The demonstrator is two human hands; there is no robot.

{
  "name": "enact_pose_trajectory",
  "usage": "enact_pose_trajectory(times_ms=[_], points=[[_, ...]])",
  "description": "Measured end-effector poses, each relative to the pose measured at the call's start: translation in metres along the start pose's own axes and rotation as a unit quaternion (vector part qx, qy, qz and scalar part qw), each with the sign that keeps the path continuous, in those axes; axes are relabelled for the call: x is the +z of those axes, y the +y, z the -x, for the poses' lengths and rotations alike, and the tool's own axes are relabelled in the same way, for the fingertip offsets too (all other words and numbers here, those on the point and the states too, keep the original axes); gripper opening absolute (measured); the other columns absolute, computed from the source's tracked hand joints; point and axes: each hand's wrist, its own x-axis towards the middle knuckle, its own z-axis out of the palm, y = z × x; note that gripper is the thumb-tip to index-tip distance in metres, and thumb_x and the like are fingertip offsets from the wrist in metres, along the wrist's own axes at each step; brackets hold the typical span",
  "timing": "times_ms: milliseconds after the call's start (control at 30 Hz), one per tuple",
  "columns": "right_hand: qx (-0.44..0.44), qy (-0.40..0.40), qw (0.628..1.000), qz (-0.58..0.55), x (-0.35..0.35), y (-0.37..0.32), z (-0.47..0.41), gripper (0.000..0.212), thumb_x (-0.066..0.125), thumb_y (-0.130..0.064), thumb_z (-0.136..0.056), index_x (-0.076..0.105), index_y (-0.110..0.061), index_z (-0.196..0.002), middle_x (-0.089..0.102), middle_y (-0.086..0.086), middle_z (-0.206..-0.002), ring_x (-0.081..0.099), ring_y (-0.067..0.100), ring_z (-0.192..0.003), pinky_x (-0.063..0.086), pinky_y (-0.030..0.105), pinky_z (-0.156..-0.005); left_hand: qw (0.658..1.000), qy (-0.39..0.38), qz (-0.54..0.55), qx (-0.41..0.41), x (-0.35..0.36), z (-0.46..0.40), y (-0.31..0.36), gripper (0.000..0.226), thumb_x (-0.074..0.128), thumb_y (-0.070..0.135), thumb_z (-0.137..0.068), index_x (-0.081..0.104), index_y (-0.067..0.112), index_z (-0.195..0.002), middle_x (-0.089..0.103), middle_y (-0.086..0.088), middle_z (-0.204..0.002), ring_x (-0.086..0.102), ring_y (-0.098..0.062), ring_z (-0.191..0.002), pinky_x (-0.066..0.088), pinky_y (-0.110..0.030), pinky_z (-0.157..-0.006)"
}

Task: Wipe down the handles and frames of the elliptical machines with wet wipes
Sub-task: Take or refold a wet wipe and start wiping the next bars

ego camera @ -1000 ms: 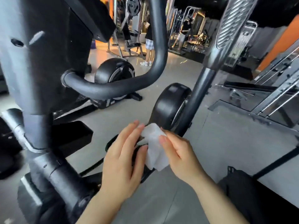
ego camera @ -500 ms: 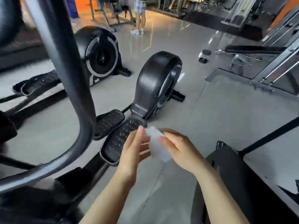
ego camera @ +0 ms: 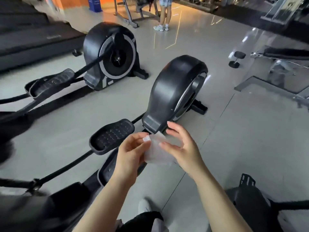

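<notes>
A white wet wipe (ego camera: 156, 152) hangs between my two hands at chest height, over the floor. My left hand (ego camera: 131, 154) pinches its upper left corner between thumb and fingertips. My right hand (ego camera: 181, 147) touches the wipe's right side with its fingers spread and loosely bent. Just beyond the hands stands the nearer elliptical, with its black flywheel housing (ego camera: 173, 92) and a studded pedal (ego camera: 112, 135). Its handles are out of view. A second elliptical (ego camera: 110, 54) stands farther back on the left.
A person in white sneakers (ego camera: 161, 27) stands at the back. A dumbbell (ego camera: 237, 59) lies on the floor at right beside a weight bench (ego camera: 284, 54). A treadmill (ego camera: 33, 41) sits at the far left. Dark equipment (ego camera: 250, 198) fills the lower right corner.
My view has tilted down, so the elliptical's handles and upright have left the frame. Both hands kept the wipe and my right hand's fingers have spread wider.
</notes>
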Motion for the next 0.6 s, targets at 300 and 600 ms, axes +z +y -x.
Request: enact_pose_trajectory(times_ms=[300,600], points=[[-0.006,-0.204,0.979,0.024,0.072,-0.019,-0.137,0.05,0.073,-0.005,-0.084,0.056,-0.037,-0.117,0.068,-0.005,-0.087,0.062,-0.001,-0.077,0.045,0.017,-0.074,0.961,0.188,-0.107,0.171,-0.052,-0.052,0.035,0.013,0.073,0.017,-0.087,0.066,0.009,-0.095,0.069,0.008,-0.085,0.063,-0.007,-0.079,0.05,-0.021,-0.073],[-0.241,-0.521,0.812,0.102,0.148,-0.084,-0.209,0.045,0.073,-0.014,-0.087,0.054,-0.031,-0.124,0.067,-0.022,-0.087,0.064,0.0,-0.083,0.044,0.009,-0.075,0.895,0.359,-0.184,0.189,-0.089,-0.058,0.077,0.038,0.079,0.049,-0.074,0.066,0.045,-0.109,0.069,0.022,-0.097,0.061,0.004,-0.093,0.044,-0.016,-0.084]])
